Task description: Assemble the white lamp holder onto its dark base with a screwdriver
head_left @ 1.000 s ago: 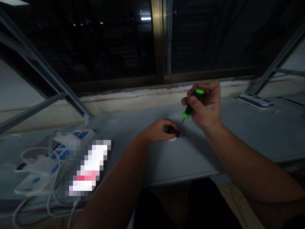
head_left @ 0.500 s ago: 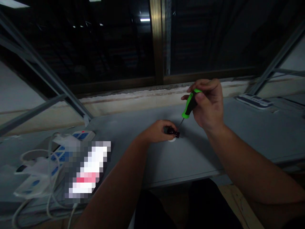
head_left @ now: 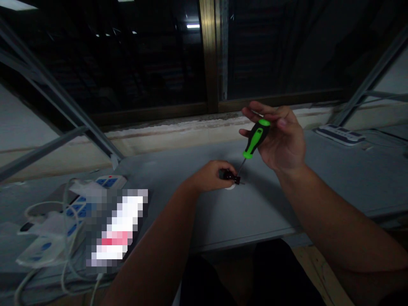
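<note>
My left hand [head_left: 211, 175] rests on the grey table [head_left: 261, 204] with its fingers closed round a small black part [head_left: 230, 174]. That part sits over a small white round piece [head_left: 230, 185]. My right hand [head_left: 280, 136] holds a screwdriver [head_left: 254, 140] with a green and black handle, tilted, its thin tip pointing down at the black part. The handle lies between thumb and loosened fingers, and the index and middle fingers stretch out above it.
White power strips [head_left: 76, 204] with tangled white cables lie at the left, beside a blurred-out patch [head_left: 117, 229]. Another power strip [head_left: 341, 132] lies at the far right. A dark window [head_left: 210, 55] and its sill run behind the table. Slanted metal struts stand on both sides.
My right hand's fingers have loosened and spread round the screwdriver handle, which has turned in the grip. The left hand and the black part have stayed in place.
</note>
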A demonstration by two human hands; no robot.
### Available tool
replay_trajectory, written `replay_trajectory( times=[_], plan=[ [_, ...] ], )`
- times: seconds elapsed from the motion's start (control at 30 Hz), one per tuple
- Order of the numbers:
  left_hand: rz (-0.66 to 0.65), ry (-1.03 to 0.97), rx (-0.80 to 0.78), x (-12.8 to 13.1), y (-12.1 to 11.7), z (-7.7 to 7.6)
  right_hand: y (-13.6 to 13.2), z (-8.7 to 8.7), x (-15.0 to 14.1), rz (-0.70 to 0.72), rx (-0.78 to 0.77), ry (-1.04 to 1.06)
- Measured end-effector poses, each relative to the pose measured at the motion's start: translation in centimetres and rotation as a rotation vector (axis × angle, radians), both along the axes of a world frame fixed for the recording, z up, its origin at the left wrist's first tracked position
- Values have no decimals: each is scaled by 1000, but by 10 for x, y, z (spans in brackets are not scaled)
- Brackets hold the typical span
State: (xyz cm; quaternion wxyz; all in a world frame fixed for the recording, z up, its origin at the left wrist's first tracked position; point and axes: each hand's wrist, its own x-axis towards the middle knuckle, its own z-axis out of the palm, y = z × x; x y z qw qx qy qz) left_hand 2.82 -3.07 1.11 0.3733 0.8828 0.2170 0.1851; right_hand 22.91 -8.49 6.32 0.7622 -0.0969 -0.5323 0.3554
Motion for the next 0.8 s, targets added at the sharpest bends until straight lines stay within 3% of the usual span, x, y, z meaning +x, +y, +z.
replay_trajectory(
  times=[0.07,0.27,0.47,0.67,0.8],
  plan=[
    [3,6,8,0,1,0,-1,0,0,23,-33,-52],
    [10,26,20,0,0,2,7,-2,-4,-231,70,-53],
    [4,22,7,1,0,1,-1,2,-2,-21,23,-132],
    [10,31,-14,-1,0,1,3,-2,0,-282,77,-143],
    [7,19,-10,0,-1,2,0,0,2,-110,61,-137]
  ],
)
